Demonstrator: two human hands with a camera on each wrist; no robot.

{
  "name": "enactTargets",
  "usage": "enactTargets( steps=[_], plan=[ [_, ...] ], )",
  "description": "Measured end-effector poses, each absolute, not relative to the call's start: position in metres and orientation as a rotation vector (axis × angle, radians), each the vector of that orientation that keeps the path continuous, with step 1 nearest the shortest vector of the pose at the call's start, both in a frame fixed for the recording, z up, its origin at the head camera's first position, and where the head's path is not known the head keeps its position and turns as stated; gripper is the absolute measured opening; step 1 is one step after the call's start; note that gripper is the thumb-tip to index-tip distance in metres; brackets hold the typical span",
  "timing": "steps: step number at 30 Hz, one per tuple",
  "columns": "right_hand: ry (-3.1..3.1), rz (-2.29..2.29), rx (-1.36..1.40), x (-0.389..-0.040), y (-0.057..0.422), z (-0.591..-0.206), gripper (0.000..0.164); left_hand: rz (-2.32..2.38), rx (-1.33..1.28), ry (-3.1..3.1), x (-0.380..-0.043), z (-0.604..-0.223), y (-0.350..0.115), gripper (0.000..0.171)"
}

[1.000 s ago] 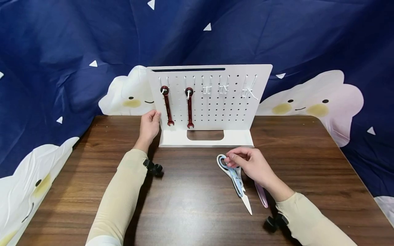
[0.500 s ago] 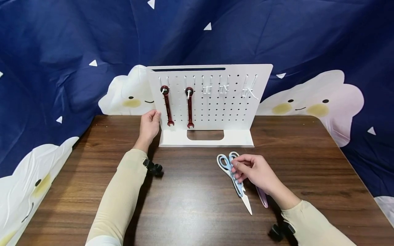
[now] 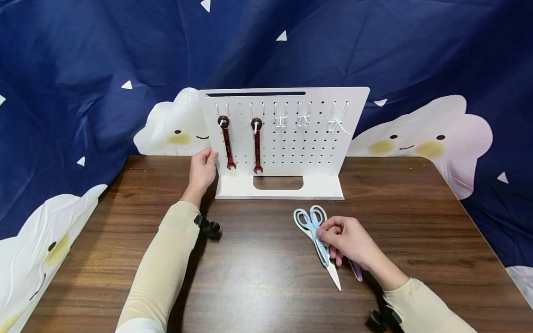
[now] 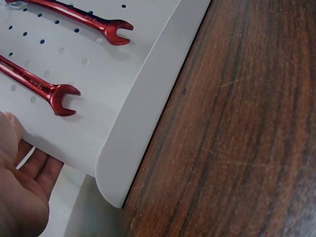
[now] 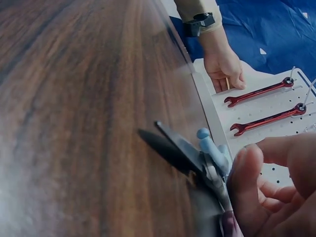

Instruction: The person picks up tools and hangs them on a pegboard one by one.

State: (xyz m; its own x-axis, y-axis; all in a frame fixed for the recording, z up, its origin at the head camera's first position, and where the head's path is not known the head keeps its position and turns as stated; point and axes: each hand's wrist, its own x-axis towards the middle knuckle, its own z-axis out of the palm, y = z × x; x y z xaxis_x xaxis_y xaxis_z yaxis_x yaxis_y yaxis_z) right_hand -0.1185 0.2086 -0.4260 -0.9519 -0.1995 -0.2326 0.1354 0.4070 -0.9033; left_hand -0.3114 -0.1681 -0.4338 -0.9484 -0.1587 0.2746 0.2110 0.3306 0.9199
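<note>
My left hand (image 3: 202, 171) grips the left edge of a white pegboard (image 3: 291, 152), thumb in front and fingers behind in the left wrist view. Two red wrenches (image 3: 227, 143) hang from hooks on its left side. Scissors (image 3: 320, 238) with blue and white handles lie on the table in front of the board, blades toward the person. Over their handles is my right hand (image 3: 350, 238), with bent fingers and the thumb close to the index finger. A slim purple item (image 3: 356, 270) lies beside the scissors, mostly hidden beneath that hand.
Several white hooks (image 3: 303, 120) with nothing on them stick out of the pegboard's middle and right. The board stands on a white base (image 3: 237, 187) near the back of the brown wooden table (image 3: 250, 277). A dark blue curtain (image 3: 266, 46) hangs behind.
My right hand has shifted toward the right and nearer the person, uncovering more of the scissors' handles. The scissors lie where they were, and my left hand stays on the board's edge.
</note>
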Motion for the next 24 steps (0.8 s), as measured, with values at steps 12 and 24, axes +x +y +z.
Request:
enactTargets(
  steps=[12, 24],
  plan=[
    [2.671, -1.247, -0.064, -0.117, 0.199, -0.435, 0.028, -1.663, -0.051, -2.278, -0.312, -0.434, -0.168, 0.031],
    [2.660, -1.272, 0.001, -0.115, 0.196, -0.438, 0.019, -1.680, -0.061, -2.261, -0.311, -0.434, -0.168, 0.032]
  ],
)
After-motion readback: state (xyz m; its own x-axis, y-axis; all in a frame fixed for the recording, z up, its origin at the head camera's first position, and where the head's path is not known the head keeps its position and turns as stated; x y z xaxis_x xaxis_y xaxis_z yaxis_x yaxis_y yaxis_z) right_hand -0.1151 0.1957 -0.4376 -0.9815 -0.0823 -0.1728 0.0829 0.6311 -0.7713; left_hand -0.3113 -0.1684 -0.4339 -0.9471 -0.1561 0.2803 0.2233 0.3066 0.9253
